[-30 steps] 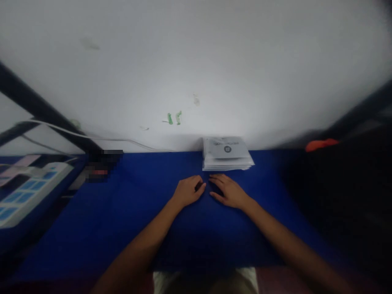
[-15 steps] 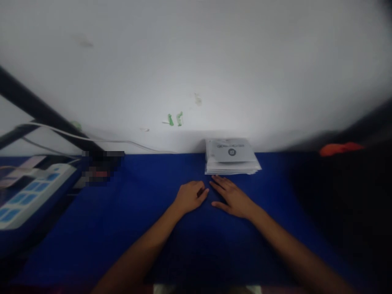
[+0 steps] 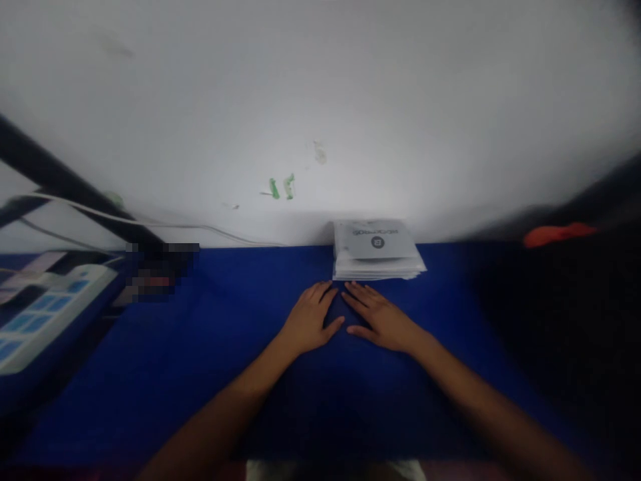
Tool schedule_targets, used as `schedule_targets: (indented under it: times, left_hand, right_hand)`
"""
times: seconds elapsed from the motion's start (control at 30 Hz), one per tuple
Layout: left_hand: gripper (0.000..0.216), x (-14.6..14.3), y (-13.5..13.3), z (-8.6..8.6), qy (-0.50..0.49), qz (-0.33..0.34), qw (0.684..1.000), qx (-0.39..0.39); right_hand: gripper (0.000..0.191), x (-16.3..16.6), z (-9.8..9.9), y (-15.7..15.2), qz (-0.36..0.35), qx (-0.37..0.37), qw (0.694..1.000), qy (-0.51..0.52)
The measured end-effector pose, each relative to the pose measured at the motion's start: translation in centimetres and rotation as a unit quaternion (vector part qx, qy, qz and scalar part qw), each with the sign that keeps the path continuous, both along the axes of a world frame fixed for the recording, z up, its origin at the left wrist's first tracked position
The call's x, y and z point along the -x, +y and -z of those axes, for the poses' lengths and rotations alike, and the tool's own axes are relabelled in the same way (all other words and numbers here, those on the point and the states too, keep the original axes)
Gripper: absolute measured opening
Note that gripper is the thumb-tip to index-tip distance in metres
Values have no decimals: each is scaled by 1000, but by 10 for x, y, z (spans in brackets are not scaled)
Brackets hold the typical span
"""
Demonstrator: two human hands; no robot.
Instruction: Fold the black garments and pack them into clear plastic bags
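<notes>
My left hand [image 3: 311, 319] lies palm down on the blue table surface [image 3: 200, 374], its fingers stretched out and thumb spread to the right. Beside it my right hand [image 3: 383, 319] also rests flat with fingers apart. The thumbs point at each other across a narrow gap, and neither hand holds anything. Just beyond the fingertips sits a stack of white plastic mailing bags [image 3: 378, 250], with a dark round logo and lettering on the top one. The fingertips come close to the stack's front edge; whether they touch it I cannot tell.
A white power strip [image 3: 55, 314] with blue sockets is at the left. A pale cable [image 3: 200, 227] runs along the wall [image 3: 320, 80] near a black metal bar [image 3: 85, 194]. An orange object [image 3: 558, 234] lies at the far right, by a dark area.
My left hand's fingers, curled before, are now stretched out flat toward the stack. My right hand stays nearly where it was. The view has shifted slightly.
</notes>
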State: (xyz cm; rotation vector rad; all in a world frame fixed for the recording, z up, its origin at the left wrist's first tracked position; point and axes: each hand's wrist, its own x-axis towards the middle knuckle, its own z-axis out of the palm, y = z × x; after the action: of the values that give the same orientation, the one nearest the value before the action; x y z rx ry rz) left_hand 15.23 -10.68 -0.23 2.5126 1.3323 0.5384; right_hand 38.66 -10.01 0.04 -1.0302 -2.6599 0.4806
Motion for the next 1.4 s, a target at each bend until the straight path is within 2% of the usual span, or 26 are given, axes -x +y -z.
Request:
schedule_targets:
  times: [0.5, 1.17, 1.27, 1.33, 1.4]
  left_hand:
    - [64, 0, -2, 7, 13, 5, 1000, -5]
    - [65, -1, -1, 7, 17, -2, 1000, 4]
    - [65, -1, -1, 7, 12, -3, 1000, 5]
    - [64, -1, 0, 8, 6, -2, 1000, 4]
    - [65, -1, 0, 8, 3, 0, 1000, 6]
  right_hand:
    - [74, -2, 0, 1, -1, 5, 1000, -10]
    - [73, -5, -4, 2, -4, 29, 999, 22]
    - [71, -5, -3, 2, 1, 50, 997, 58]
    - [62, -5, -1, 3, 33, 79, 989, 124]
    - [47, -3, 0, 6, 105, 128, 954, 251]
